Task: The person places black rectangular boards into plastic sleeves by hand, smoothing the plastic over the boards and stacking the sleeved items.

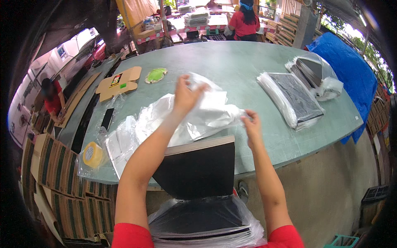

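Observation:
A crumpled clear plastic bag (206, 120) lies over the near middle of the table, partly raised between my hands. My left hand (187, 96) is at its far side, thumb and fingers spread apart, a little blurred against the plastic. Pinched between the fingers of my right hand (252, 126) is the bag's right end. Just below stands a black flat panel (198, 167) with a pale top edge, leaning at the table's front edge. Close against me rests a stack of black panels in clear plastic wrap (202, 217).
Wrapped black panels (291, 97) lie at the table's right. On the left are a yellow tape roll (92, 155), a flattened cardboard box (118, 84) and a green cloth-like pad (156, 75). Cardboard stacks (70, 173) stand below left. Co-workers in red are at left and far back.

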